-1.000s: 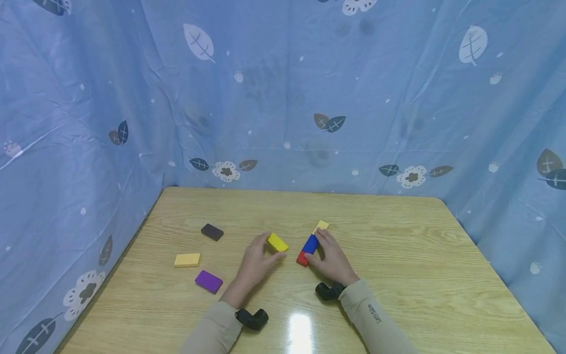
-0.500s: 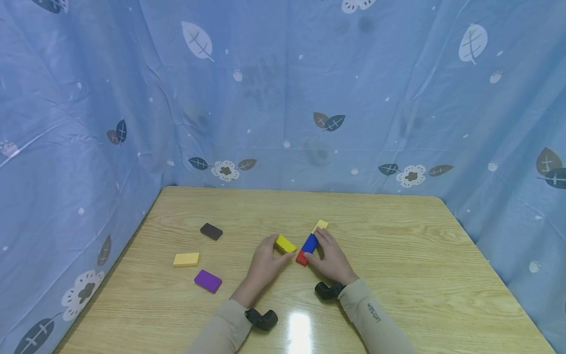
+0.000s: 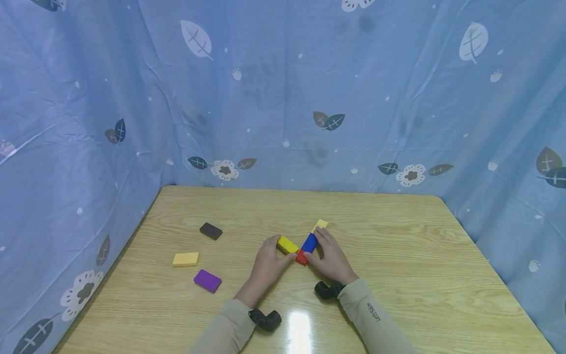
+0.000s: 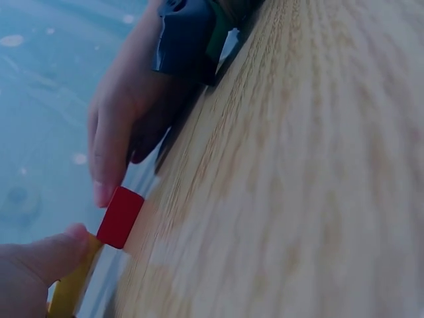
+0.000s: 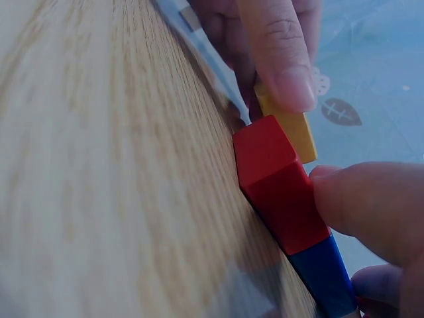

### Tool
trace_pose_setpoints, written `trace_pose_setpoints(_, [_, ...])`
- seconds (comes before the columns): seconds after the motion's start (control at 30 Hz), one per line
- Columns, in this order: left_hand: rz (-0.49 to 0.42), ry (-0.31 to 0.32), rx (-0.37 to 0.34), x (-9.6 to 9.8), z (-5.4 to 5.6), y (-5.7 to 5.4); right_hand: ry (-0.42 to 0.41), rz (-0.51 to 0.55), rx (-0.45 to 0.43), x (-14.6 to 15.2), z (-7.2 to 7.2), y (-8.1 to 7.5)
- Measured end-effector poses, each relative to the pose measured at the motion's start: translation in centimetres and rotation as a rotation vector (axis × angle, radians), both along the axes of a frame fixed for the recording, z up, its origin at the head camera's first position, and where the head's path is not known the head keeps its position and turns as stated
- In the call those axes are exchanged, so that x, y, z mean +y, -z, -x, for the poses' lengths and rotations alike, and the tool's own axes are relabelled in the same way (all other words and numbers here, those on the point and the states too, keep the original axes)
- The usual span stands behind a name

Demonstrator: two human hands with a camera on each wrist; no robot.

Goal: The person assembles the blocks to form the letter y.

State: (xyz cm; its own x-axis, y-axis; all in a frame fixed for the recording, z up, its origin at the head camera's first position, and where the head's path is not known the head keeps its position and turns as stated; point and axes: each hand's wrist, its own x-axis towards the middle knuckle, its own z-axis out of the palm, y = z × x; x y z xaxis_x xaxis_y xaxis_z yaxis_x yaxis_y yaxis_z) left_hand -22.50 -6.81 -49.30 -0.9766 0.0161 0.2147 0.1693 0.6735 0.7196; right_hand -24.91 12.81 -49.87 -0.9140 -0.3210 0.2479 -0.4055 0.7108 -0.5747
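My left hand (image 3: 268,263) pinches a bright yellow block (image 3: 288,245) between thumb and fingers. The block's near end is at the side of a red block (image 3: 301,258); in the right wrist view the yellow block (image 5: 301,136) stands right by the red one (image 5: 285,192). Red, a blue block (image 3: 309,243) and a pale yellow block (image 3: 321,224) form a slanting row, end to end. Along its right side my right hand (image 3: 331,258) holds the row, thumb at the red block and fingertips near the pale yellow one, whose lower part they partly hide.
Left of my hands lie a dark brown block (image 3: 211,231), a pale orange block (image 3: 185,259) and a purple block (image 3: 208,280), apart from each other on the wooden table (image 3: 398,275). A blue patterned curtain (image 3: 283,98) surrounds the table's back and sides.
My left hand has moved right with the yellow block, bringing it from a gap away up to the red block. The right hand and the row have stayed in place.
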Motion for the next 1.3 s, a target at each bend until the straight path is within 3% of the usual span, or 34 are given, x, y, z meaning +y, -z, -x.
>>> trace_pose_setpoints(0.43, [0.051,-0.009,0.034,0.43,-0.23,0.38,0.008,-0.020,-0.026,-0.02,-0.01,-0.05])
trace_pose_setpoints(0.73, [0.060,-0.020,-0.018,0.57,-0.52,0.44,0.008,-0.022,-0.006,-0.04,0.03,0.01])
trace_pose_setpoints(1.3, [0.055,-0.025,-0.009,0.53,-0.70,0.84,0.013,-0.009,-0.006,-0.02,0.03,0.10])
